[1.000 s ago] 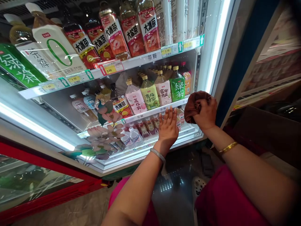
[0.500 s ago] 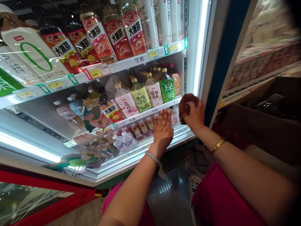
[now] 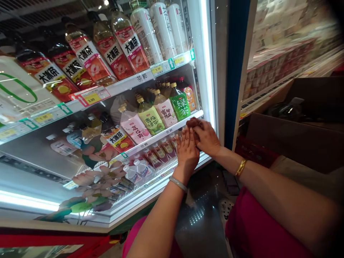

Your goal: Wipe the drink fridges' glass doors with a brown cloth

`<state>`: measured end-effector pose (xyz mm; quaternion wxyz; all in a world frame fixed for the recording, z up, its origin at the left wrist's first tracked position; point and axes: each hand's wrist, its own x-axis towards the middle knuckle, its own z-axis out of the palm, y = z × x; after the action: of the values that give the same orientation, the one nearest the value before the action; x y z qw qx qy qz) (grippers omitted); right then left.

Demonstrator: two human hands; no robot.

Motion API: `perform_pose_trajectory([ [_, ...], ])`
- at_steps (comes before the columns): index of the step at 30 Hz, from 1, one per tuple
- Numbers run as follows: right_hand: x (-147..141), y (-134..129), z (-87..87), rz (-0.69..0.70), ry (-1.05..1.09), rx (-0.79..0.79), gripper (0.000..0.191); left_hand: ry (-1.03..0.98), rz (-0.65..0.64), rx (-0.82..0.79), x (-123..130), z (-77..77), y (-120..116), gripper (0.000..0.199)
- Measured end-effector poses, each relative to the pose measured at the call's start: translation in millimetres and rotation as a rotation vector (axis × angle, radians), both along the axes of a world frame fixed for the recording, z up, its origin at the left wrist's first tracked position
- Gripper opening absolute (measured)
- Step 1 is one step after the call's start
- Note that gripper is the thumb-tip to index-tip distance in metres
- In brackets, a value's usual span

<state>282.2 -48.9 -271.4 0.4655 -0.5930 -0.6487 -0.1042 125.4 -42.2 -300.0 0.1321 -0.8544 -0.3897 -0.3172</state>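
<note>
My right hand (image 3: 208,139) is closed around a brown cloth (image 3: 194,123), which it holds at the edge of the shelf with small-bottle teas. Most of the cloth is hidden under the fingers. Just left of it and touching or nearly touching, my left hand (image 3: 187,150) lies flat with fingers stretched out in front of the lower bottles. Behind the hands stand a green tea bottle (image 3: 180,104), a pink-labelled bottle (image 3: 166,111) and a yellow-green one (image 3: 150,118).
Large iced tea bottles (image 3: 131,43) fill the upper shelf (image 3: 123,84). Small water bottles (image 3: 142,168) stand on the bottom rack. To the right are a dark blue cabinet edge (image 3: 236,53) and an open cardboard box (image 3: 290,139). A flower decal (image 3: 94,182) covers the glass at lower left.
My right hand has moved left with the cloth, from the right end of the shelf to beside my left hand. The view has shifted, so the shelves sit further left.
</note>
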Motion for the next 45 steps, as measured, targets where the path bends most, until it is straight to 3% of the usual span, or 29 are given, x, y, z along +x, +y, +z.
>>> perform_pose_trajectory([
  [3,10,3,1.1,0.051,-0.031,-0.013,0.034,0.005,-0.008,0.005,1,-0.2,2,0.086],
  [8,32,9,3.5,-0.184,0.144,0.008,0.029,0.007,0.043,-0.070,13,5.2,3,0.088],
  [13,12,7,1.7,-0.104,0.125,0.005,0.025,-0.035,0.079,-0.131,37,6.6,6,0.087],
  [18,28,10,-1.5,-0.165,0.215,-0.003,0.024,-0.008,-0.015,-0.123,48,2.3,6,0.086],
  [23,20,13,-1.2,-0.256,0.345,0.005,0.032,-0.003,-0.051,-0.127,47,-5.7,5,0.089],
  [28,19,14,-1.8,-0.199,0.353,-0.003,0.023,-0.053,-0.048,-0.106,43,-10.6,7,0.095],
  [34,42,21,-22.5,-0.429,0.573,-0.104,0.022,-0.002,-0.073,-0.093,33,-13.2,9,0.095],
  [40,10,16,-25.8,-0.280,0.484,-0.130,0.026,0.017,-0.062,-0.111,29,-19.5,9,0.088],
  [45,33,13,-26.9,-0.337,0.542,-0.153,0.021,0.046,-0.056,-0.110,19,-16.1,5,0.084],
])
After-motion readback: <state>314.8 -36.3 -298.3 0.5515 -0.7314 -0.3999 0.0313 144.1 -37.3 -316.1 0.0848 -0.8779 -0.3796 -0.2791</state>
